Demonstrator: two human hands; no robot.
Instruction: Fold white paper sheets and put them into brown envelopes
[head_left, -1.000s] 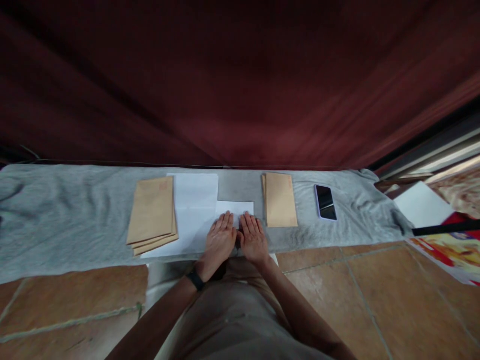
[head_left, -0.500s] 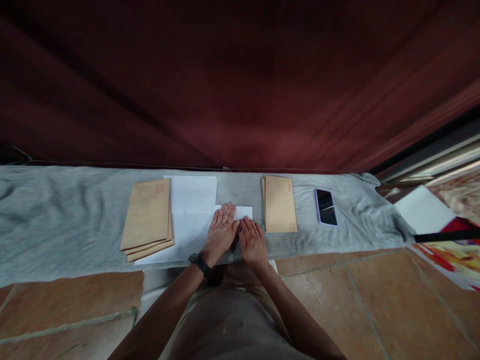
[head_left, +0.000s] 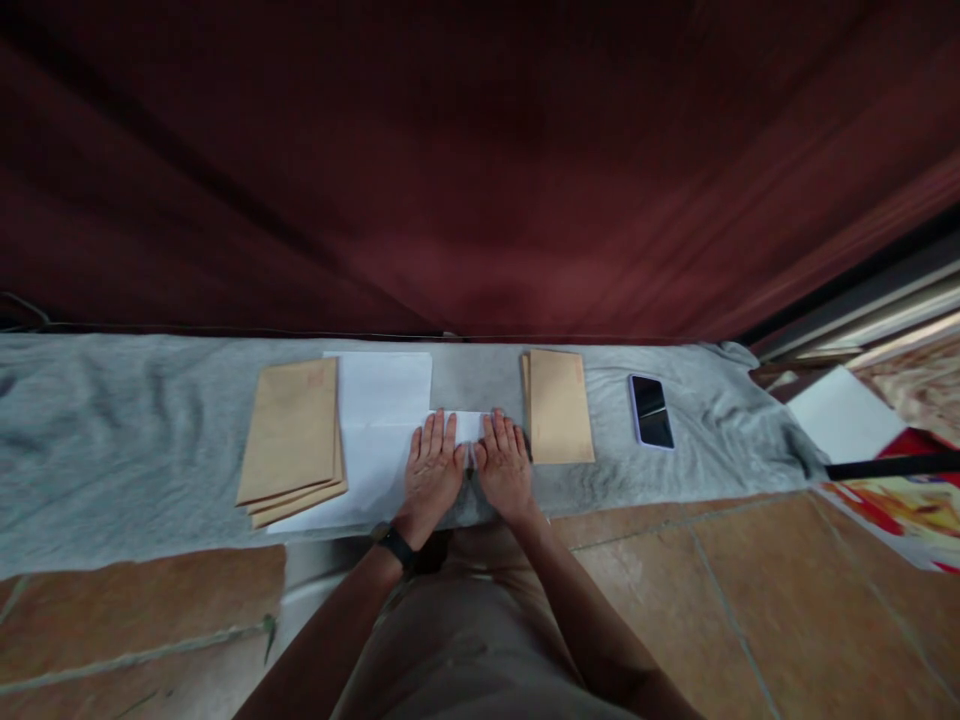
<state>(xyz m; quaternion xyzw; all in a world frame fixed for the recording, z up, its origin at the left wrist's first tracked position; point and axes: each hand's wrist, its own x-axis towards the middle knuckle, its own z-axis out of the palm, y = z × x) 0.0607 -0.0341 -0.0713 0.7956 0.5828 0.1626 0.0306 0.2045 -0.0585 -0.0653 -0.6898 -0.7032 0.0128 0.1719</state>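
A small folded white paper lies on the grey cloth in front of me. My left hand, with a black watch on its wrist, lies flat on the paper's left part, fingers stretched out. My right hand lies flat beside it on the paper's right part, fingers together and straight. Both palms press down and cover most of the folded paper. A stack of white sheets sits just left of my hands.
A pile of brown envelopes lies at the left, a second pile of brown envelopes at the right. A phone rests face up further right. A dark red curtain hangs behind. Tiled floor and loose papers lie to the right.
My right hand has slid forward level with my left hand, and the two now lie side by side over the folded paper.
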